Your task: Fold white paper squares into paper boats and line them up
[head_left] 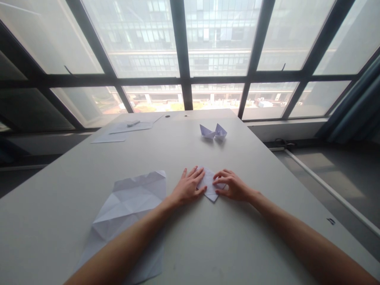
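A small folded white paper piece lies flat on the grey table between my hands. My left hand rests on its left side with fingers stretched out flat, pressing it down. My right hand sits on its right side, fingers curled, fingertips pinching or pressing an edge of the paper. Farther back stands a finished folded paper boat. A large creased white sheet lies to the left, partly under my left forearm.
Flat sheets of paper with a small white object on them lie at the table's far left. Two small holes mark the far edge. Large windows run behind; the floor drops off on the right.
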`<state>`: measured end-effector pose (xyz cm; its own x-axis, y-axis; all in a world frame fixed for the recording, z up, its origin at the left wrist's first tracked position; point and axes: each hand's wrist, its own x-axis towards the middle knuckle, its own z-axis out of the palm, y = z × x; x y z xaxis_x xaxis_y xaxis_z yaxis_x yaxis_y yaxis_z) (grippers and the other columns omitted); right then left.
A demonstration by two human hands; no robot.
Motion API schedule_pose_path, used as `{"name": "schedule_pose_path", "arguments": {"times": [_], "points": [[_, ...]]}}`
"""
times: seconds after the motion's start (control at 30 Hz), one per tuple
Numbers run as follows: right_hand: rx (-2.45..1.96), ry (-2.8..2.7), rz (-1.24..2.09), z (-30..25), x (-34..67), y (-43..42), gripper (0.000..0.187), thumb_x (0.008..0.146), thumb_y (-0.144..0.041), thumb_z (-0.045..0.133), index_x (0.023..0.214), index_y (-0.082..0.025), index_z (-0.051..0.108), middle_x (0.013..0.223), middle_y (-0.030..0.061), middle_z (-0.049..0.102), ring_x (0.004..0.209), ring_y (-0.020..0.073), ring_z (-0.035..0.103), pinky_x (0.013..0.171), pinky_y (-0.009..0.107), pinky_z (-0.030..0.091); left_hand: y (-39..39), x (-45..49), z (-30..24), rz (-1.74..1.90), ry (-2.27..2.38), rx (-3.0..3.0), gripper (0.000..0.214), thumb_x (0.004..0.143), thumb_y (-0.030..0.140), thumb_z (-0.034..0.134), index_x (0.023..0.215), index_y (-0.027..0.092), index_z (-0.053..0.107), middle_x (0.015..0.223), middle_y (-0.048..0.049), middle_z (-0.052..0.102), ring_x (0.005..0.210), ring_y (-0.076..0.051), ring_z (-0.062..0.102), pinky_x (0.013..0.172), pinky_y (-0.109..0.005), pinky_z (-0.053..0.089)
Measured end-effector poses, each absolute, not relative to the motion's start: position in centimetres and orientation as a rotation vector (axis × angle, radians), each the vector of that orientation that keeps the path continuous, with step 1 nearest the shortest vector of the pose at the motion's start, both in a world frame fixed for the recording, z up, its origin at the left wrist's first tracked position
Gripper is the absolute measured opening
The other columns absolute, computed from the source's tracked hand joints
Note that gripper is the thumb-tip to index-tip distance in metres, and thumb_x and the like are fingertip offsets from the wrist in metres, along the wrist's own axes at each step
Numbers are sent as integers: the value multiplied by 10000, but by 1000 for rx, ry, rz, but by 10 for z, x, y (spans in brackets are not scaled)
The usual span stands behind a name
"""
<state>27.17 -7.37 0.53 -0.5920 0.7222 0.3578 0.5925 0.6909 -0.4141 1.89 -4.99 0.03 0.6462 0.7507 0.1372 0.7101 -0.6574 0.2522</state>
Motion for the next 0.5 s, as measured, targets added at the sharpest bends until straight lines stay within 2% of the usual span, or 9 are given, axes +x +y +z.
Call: {"name": "schedule_pose_path", "arguments": {"times": [0.17,0.5], "points": [[-1018,-2407,310,8,269,-77,251,781,-317,779,1024,-280,729,1133,47,667,1031,232,568,945,391,420,-50,19,2,298,1186,2701,811,893,673,481,1527,189,333,1593,-121,282,1487,-343,184,1182,-600,76],[-1052,-2407,276,10,255,-91,327,745,-390,799,1029,-267,694,1157,53,640,1050,251,539,946,416,415,-49,19,1,197,1228,2706,850,885,717,427,1555,221,260,1612,-80,236,1496,-311,170,1200,-555,60]]}}
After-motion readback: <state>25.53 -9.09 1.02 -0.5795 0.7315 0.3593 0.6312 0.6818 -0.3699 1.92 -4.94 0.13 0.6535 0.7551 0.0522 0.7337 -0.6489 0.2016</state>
